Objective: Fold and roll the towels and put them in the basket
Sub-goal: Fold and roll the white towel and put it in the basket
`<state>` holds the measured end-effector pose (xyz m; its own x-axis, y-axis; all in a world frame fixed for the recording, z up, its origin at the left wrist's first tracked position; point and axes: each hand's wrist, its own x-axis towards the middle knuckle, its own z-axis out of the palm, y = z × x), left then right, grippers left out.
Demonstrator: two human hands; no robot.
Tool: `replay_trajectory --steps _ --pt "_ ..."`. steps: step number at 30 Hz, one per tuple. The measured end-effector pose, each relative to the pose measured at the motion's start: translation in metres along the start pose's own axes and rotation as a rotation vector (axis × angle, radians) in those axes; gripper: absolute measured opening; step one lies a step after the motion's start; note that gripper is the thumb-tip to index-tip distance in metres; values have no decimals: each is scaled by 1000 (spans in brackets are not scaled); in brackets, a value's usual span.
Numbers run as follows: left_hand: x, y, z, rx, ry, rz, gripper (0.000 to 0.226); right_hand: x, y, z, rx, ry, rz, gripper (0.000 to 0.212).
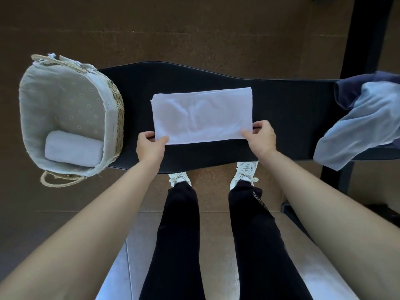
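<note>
Fingers of my left hand point(149, 147) and right hand point(262, 137) pinch the near corners of the folded towel point(201, 113) lying mid-counter point(287, 105), and it looks soft, light and floppy, so corners seem best.

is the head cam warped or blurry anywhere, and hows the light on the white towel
Head view: strong wide-angle warp, the edges of the black mat bow and the forearms balloon toward the bottom corners; same view, dim cool light, white towel nearly washed out; no clear blur, left hand and right hand look sharp.
</note>
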<state>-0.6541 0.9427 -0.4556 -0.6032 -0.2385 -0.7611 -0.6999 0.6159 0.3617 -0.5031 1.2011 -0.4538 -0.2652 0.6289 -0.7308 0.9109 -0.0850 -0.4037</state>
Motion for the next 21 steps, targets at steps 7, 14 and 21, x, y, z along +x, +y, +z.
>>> replay_trajectory --steps 7,14,21 --pt "1 -14 1 19 -142 -30 18 -1 13 0 -5 -132 90 8" --pt "-19 -31 5 129 -100 -92 22 -14 23 -10 -16 -92 73 23" --pt "-1 -9 0 -101 -34 30 27 -11 4 -17 273 -206 52 20"
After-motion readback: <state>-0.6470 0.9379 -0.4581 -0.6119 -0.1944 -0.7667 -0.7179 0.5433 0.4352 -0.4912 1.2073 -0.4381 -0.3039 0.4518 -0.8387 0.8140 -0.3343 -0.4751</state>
